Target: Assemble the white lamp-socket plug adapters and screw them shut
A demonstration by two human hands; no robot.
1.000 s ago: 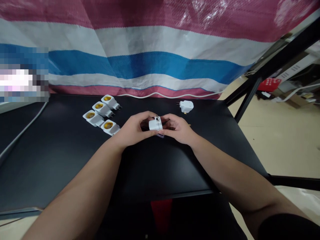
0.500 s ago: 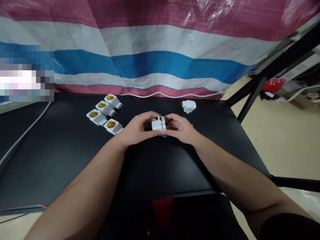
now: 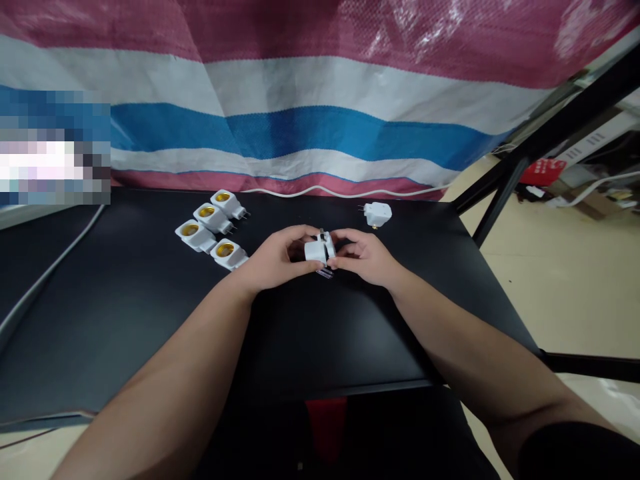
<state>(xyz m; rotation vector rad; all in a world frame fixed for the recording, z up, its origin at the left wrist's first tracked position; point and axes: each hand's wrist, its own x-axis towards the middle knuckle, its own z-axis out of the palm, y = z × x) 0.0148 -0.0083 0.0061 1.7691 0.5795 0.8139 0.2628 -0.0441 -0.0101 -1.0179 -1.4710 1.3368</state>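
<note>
My left hand [image 3: 274,259] and my right hand [image 3: 363,257] meet above the black table [image 3: 320,333], both holding a white plastic lamp socket adapter housing [image 3: 315,252]. A second white part [image 3: 329,245] sits against it at my right fingers. A thin shiny strip [image 3: 324,273] shows just below the housing. Left of my left hand lie several white adapters with brass-lined sockets, among them one [image 3: 229,255] nearest my left wrist. Beyond my right hand, a white plug adapter [image 3: 378,214] lies with its pins pointing left.
A pink, white and blue striped tarp [image 3: 320,127] hangs behind the table, with a white cable [image 3: 340,192] along its foot. A grey cable [image 3: 50,273] crosses the left side. Black metal legs [image 3: 500,190] stand at the right above a beige floor [image 3: 565,287].
The white housing has turned slightly in my fingers, and the second white part shows more clearly at its right. My hands stay close together.
</note>
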